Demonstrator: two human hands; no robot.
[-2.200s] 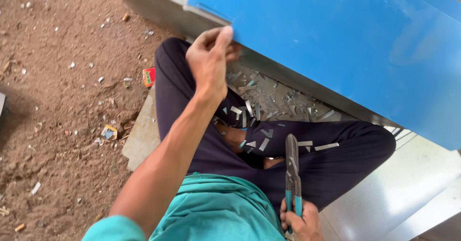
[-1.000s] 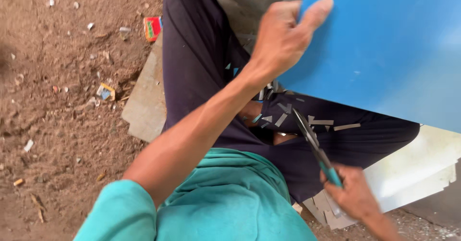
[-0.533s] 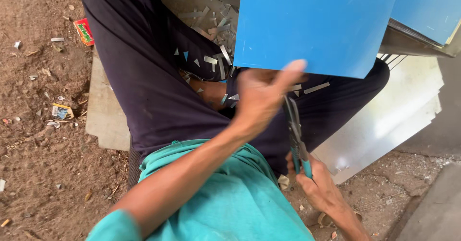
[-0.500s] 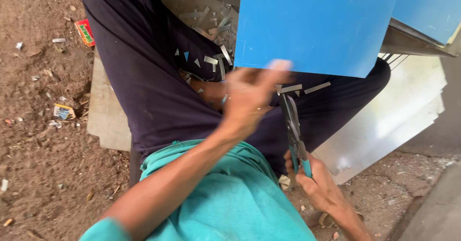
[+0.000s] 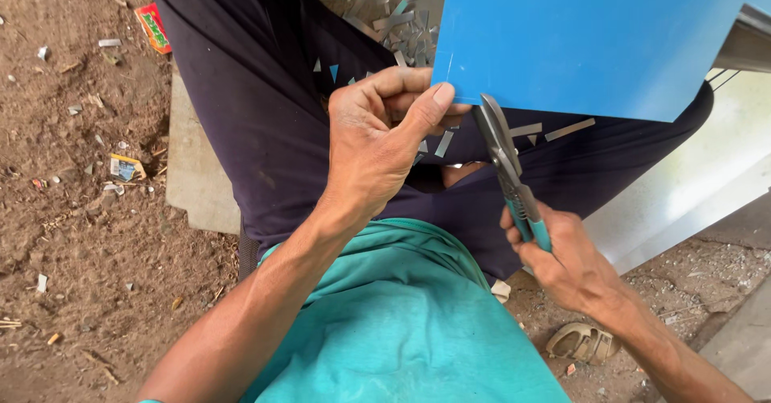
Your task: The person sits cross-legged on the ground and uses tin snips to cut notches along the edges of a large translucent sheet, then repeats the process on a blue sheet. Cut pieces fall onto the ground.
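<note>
Snips (image 5: 507,162) now tip-up at sheet (image 5: 578,37)

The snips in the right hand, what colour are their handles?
Teal grips on the grey metal snips, held in the right hand; the head view shows them best.

blue sheet (image 5: 594,37) close above lap (image 5: 265,130)
</note>
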